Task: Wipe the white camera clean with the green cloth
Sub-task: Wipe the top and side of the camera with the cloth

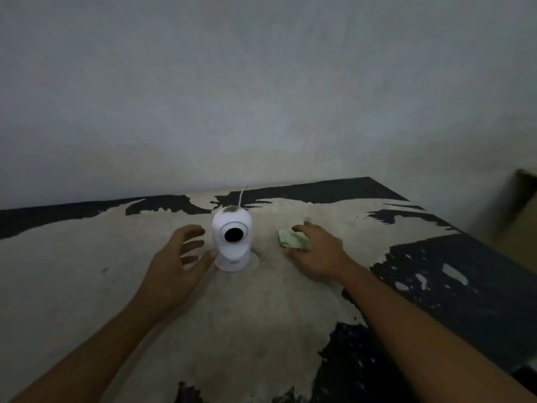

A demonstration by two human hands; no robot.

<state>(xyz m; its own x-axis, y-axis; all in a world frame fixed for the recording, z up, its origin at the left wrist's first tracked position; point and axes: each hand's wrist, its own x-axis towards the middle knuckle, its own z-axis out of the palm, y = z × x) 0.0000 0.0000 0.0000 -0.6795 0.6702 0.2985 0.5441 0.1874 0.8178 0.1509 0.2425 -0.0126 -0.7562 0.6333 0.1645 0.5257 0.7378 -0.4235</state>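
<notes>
Two bare hands reach over a worn tabletop (261, 315) whose pale surface shows through flaked black paint. Between them stands the small white plastic camera with a rounded head and dark round lens (231, 242), upright near the table's far edge, a thin white cable (241, 196) rising behind it toward the grey wall (261, 97). A dark smudge sits on the crown of the camera's head.

The left hand (180, 266) is spread wide, fingers curved, its thumb just at the camera's base and the fingers just beside the body, holding nothing. The right hand (316, 254) lies palm down on the crumpled pale green cloth (293, 241), which rests on the table to the right of the camera; its fingers are partly curled over the cloth, but whether they have actually closed on it I cannot tell.

The step in hand looks like steadying the camera and gathering the cloth. To do it well, the left hand should close gently round the lower body, clear of the lens, so the light housing does not tip or tug its cable. The right should bunch the cloth into a firm pad, lift it, and start on the smudged crown
</notes>
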